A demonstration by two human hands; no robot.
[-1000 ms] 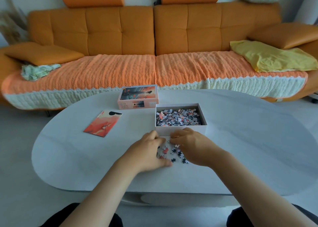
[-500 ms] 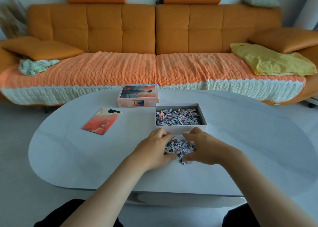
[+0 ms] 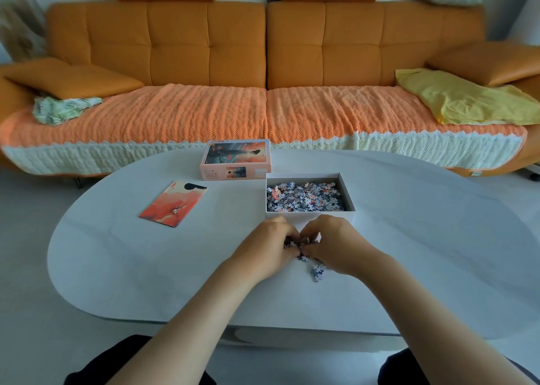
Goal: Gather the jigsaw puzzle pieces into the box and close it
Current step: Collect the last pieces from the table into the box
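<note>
- Box [image 3: 304, 177] straight ahead of both hands, just past the fingertips, open side up, long axis running left to right, with a layer of pieces already inside.
- Left hand [image 3: 270, 246] and right hand [image 3: 336, 244] drawn together on the counter [image 3: 438, 238], fingers curled round a small heap of puzzle pieces [image 3: 293, 243]; both about equally near the box.
- Stray pieces [image 3: 318, 271] loose just beside the right wrist, outside the cupped heap; probably a second scoop.
- Near wall of the box between heap and inside: a lift over it, not a slide.
- Lid [image 3: 236, 159] beyond the box to the left, close by its far corner; picture card [image 3: 174, 203] well off left; neither in the way.
</note>
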